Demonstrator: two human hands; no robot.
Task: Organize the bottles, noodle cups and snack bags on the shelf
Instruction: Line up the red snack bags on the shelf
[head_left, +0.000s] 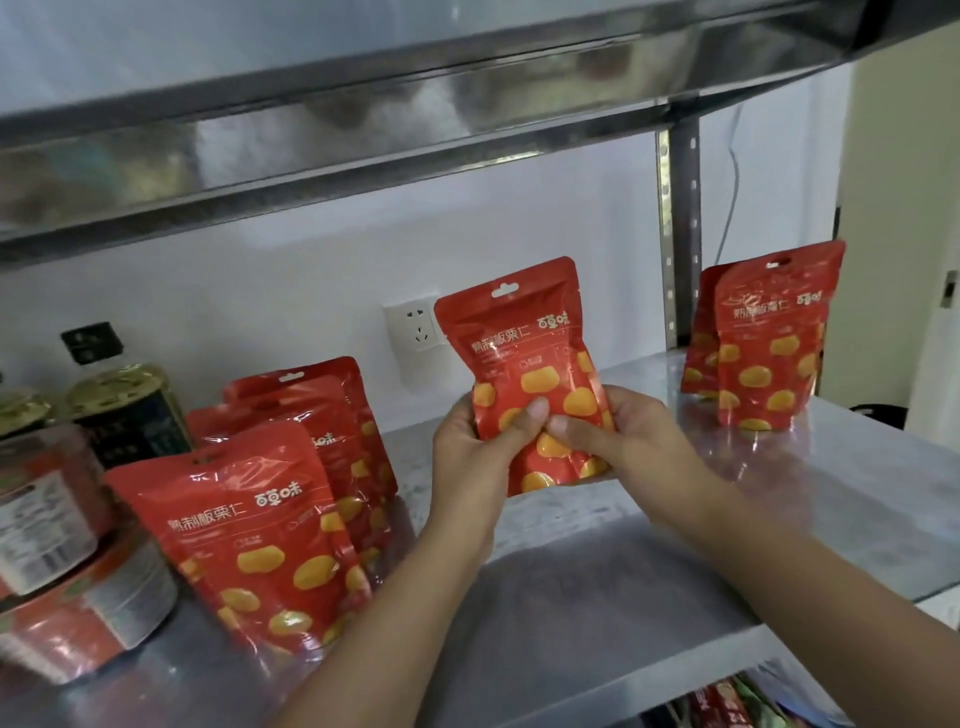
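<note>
Both hands, left hand (470, 441) and right hand (618, 434), grip one red snack bag (524, 353) upright above the metal shelf (597, 597).

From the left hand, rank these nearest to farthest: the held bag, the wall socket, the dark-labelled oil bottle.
1. Held bag, in the left hand grip.
2. Wall socket, on the wall just above.
3. Oil bottle, far left of the shelf.

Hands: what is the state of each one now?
Left hand: closed on the red snack bag.
Right hand: closed on the same bag.
</note>
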